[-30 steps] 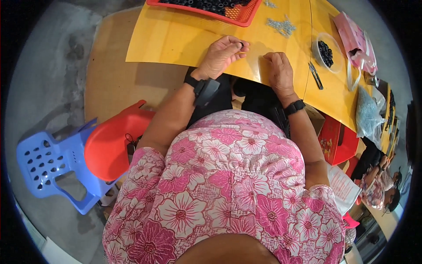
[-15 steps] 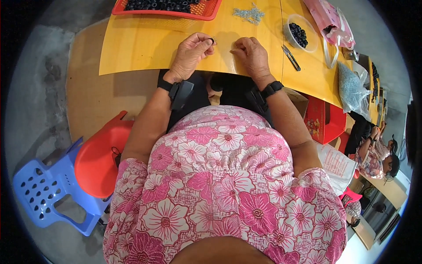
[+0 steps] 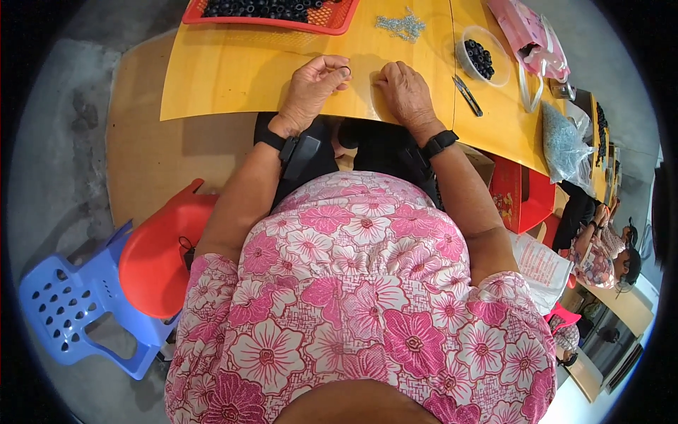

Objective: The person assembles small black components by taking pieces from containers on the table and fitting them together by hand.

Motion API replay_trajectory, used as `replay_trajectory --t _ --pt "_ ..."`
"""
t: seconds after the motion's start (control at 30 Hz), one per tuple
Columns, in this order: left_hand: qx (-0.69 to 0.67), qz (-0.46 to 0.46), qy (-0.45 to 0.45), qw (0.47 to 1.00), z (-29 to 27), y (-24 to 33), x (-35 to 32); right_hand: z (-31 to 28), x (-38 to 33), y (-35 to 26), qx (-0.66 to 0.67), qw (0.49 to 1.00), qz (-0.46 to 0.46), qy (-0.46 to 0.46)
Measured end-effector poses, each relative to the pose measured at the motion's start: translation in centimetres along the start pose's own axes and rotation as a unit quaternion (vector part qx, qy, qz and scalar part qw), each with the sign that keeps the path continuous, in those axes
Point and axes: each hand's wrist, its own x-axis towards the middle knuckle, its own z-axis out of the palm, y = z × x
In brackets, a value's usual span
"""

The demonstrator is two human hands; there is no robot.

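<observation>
Black ring (image 3: 345,69), seemingly, sits in left-hand grip (image 3: 311,88).

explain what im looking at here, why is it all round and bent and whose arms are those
This is one view from a wide fisheye camera worn on a person's head, looking down, so straight edges bend. The arms are that person's own. Their left hand pinches a small black ring over a yellow table; the right hand rests flat on it. On the table lie a red tray of black rings, a pile of small metal parts, a clear bowl of rings, and a small cutting tool. Red and blue plastic chairs stand to the left.
</observation>
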Motion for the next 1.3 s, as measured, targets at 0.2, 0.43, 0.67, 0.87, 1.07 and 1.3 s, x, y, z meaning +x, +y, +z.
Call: replay_trajectory --t 0.2,0.43,0.67,0.87,1.07,1.3 --pt "-0.162 0.009 0.006 0.987 -1.3 -1.0 0.3 -0.2 0.3 0.2 0.028 0.999 0.016 -0.034" --pt "-0.096 0.005 0.000 0.995 -0.7 -0.7 0.3 -0.6 0.6 0.0 0.031 0.998 -0.001 -0.051" --pt "0.100 0.038 -0.010 0.994 0.5 -0.2 0.0 0.3 0.5 0.7 0.002 1.000 -0.023 -0.021" --pt "0.110 0.038 -0.013 0.993 0.4 -0.2 0.1 0.3 0.5 1.0 0.038 0.999 -0.013 -0.015" --pt "0.146 0.027 -0.001 0.989 0.3 -0.1 0.1 -0.2 0.7 0.3 0.126 0.989 0.070 0.000" --pt "-0.063 0.038 0.049 0.996 -0.7 -0.2 -0.7 -0.3 1.0 -0.9 0.231 0.968 0.094 0.039"
